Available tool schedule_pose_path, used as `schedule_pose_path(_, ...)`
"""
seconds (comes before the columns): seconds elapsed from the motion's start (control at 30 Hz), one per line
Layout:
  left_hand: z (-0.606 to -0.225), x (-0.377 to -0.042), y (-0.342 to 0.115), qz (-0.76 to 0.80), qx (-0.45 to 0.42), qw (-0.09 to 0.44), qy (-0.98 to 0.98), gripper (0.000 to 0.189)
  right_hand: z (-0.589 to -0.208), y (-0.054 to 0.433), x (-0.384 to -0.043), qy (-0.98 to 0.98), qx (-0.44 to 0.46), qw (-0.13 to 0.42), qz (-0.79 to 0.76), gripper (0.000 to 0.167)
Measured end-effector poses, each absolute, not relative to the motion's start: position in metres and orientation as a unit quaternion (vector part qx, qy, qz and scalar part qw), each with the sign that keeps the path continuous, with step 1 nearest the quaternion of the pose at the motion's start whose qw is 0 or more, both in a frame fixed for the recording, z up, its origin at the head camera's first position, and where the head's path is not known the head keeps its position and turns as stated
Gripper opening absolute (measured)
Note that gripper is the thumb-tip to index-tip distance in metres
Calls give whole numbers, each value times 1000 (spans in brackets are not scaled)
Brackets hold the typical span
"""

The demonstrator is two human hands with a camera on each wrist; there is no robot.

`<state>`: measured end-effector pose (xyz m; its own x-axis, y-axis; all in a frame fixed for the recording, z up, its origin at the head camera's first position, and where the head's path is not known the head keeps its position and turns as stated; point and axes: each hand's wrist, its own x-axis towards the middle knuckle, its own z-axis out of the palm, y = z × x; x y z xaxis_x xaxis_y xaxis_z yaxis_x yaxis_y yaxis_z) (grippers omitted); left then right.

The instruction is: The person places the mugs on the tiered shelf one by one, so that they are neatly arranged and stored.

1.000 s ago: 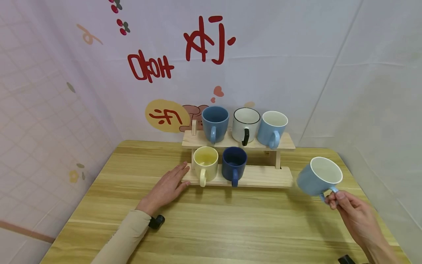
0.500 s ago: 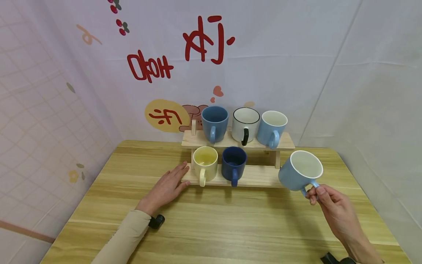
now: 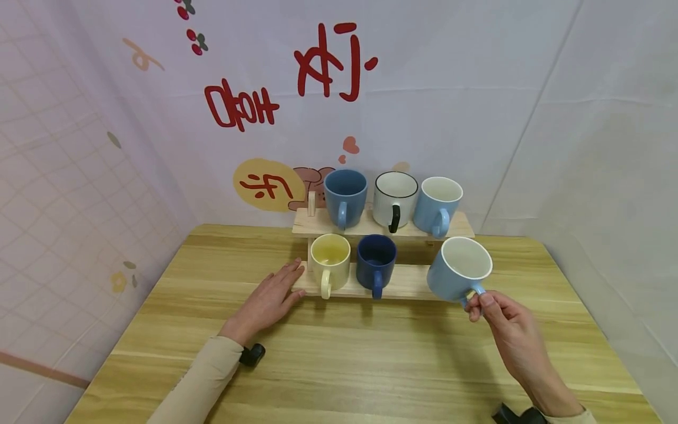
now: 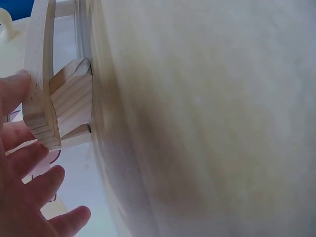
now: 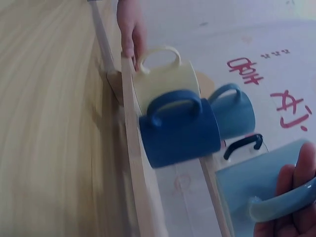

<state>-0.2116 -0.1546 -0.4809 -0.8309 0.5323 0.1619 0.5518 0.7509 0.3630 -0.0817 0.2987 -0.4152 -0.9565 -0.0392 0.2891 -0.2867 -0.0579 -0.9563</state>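
My right hand [image 3: 521,341] pinches the handle of a light blue mug [image 3: 450,275] with a white inside. The mug is tilted and overlaps the right end of the lower shelf of a wooden two-tier rack [image 3: 408,285]. In the right wrist view, the fingers [image 5: 291,180] show behind the mug's handle. My left hand [image 3: 265,306] touches the left end of the lower shelf with extended fingers, the thumb at its front edge. On that shelf stand a yellow mug [image 3: 331,265] and a dark blue mug [image 3: 375,262].
Along the upper shelf stand a grey-blue mug [image 3: 345,200], a white mug [image 3: 392,200] with black rim and handle, and another light blue mug [image 3: 435,206]. The rack sits toward the back of a wooden table [image 3: 339,365], before a printed cloth backdrop [image 3: 450,88].
My right hand has carried the light blue mug leftward from the table's right side to the right end of the lower shelf. My left hand has stayed put.
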Motion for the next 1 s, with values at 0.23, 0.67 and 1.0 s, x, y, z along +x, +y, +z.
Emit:
schedule_pose_path(0.23, -480, -212, -155, -206, -288, 22, -935, 62, -418, 285, -87, -677, 106, 92, 723, 28)
schedule_pose_path(0.67, -481, -211, -155, -207, -286, 16, -936, 62, -429, 263, -97, -705, 50, 99, 701, 30)
schedule_pose_path(1.0, -480, -210, -154, -208, -282, 13, -936, 62, -440, 254, -104, -729, 22, 81, 679, 38)
